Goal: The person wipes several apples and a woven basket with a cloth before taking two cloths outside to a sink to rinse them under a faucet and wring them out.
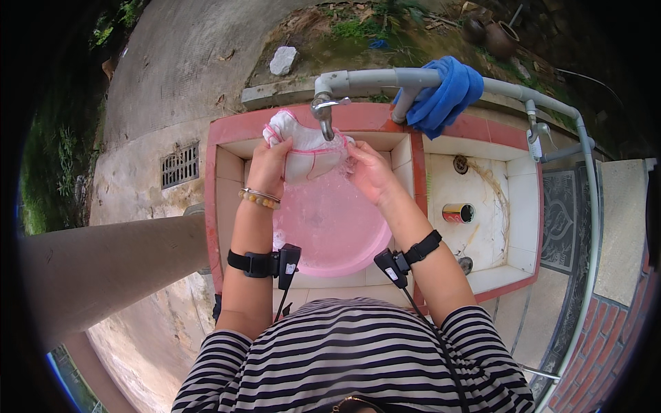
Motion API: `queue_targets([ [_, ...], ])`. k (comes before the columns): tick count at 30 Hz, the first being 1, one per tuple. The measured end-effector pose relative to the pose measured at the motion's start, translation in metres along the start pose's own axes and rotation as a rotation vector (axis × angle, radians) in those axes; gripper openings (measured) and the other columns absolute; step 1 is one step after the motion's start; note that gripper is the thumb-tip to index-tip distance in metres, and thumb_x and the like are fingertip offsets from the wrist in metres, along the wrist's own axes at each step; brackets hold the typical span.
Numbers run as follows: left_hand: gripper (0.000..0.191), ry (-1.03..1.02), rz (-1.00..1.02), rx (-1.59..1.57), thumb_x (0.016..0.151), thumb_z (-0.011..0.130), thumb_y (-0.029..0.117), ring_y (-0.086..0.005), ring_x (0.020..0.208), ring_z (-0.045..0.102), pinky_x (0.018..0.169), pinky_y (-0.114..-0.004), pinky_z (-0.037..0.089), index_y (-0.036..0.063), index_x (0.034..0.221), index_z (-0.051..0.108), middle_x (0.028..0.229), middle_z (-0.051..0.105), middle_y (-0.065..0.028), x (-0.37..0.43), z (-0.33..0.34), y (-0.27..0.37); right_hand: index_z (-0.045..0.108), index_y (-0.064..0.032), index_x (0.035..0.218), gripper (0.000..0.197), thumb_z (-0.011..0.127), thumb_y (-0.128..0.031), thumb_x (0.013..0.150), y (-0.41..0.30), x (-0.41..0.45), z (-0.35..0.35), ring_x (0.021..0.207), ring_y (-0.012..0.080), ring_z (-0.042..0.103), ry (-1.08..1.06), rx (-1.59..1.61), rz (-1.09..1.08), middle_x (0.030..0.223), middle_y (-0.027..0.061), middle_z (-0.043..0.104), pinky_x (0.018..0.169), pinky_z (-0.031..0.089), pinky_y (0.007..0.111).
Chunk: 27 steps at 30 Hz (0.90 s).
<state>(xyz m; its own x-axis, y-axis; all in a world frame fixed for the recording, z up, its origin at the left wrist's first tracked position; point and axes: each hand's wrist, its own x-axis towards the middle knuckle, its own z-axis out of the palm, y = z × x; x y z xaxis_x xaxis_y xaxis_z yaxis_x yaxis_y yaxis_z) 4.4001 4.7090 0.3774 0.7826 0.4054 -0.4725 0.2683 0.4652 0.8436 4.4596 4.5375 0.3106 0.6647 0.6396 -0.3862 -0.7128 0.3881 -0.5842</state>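
Note:
A wet white cloth item with pink stitched edges [310,155] is stretched between my two hands, just below the metal tap [323,116]. My left hand [270,165] grips its left side, and my right hand [369,170] pinches its right end. Water splashes at the cloth near my right fingers. Beneath both hands, a pink plastic basin [330,227] holding water stands in a white-tiled sink with a red rim [341,117]. Part of the basin is hidden by the cloth and my hands.
A blue towel [446,95] hangs over the grey pipe [372,77]. The right sink compartment holds a can [458,213] and fibrous strands [490,180]. A brush [534,145] hangs at the second tap [537,126]. A thick column [119,268] stands at left.

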Motion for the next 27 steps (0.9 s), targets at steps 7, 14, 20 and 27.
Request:
queue_targets([
  [7,0.035,-0.223,0.201,-0.355,0.075,0.048,-0.007,-0.0195,0.092,0.057,0.077,-0.031,0.05,0.0038,0.109,0.048,0.103,0.056,-0.0083,0.01,-0.021,0.007,0.048,-0.0134,0.085,0.012,0.058,-0.016,0.08,0.009,-0.006,0.017,0.072,0.0087,0.045,0.185,-0.147,-0.023,0.08,-0.0035,0.05,0.066,0.034,0.024],
  [14,0.043,-0.274,0.25,-0.584,0.074,0.045,-0.01,-0.0236,0.1,0.054,0.088,-0.04,0.044,0.0063,0.114,0.046,0.106,0.055,-0.0082,0.007,-0.006,0.021,0.051,-0.0063,0.076,0.013,0.064,-0.008,0.075,0.034,-0.036,0.035,0.073,0.0075,0.049,0.071,-0.67,-0.398,0.074,-0.0016,0.05,0.069,0.04,0.023],
  [20,0.048,-0.252,0.174,-0.629,0.074,0.04,-0.009,-0.0293,0.117,0.04,0.101,-0.044,0.03,-0.0067,0.121,0.034,0.124,0.043,-0.0171,-0.001,0.0,0.022,0.054,-0.0023,0.088,0.013,0.059,-0.011,0.08,0.028,-0.04,0.042,0.072,0.0121,0.055,0.217,-0.641,-0.1,0.079,0.0018,0.057,0.064,0.046,0.026],
  [27,0.059,-0.653,0.046,-0.925,0.067,0.036,-0.013,-0.0319,0.122,0.033,0.104,-0.048,0.021,-0.0056,0.125,0.031,0.128,0.038,-0.0187,-0.01,-0.004,0.011,0.054,-0.0007,0.094,0.026,0.062,-0.017,0.075,0.04,0.016,0.03,0.087,0.0143,0.057,0.046,-0.941,-0.562,0.09,0.01,0.06,0.073,0.044,0.03],
])
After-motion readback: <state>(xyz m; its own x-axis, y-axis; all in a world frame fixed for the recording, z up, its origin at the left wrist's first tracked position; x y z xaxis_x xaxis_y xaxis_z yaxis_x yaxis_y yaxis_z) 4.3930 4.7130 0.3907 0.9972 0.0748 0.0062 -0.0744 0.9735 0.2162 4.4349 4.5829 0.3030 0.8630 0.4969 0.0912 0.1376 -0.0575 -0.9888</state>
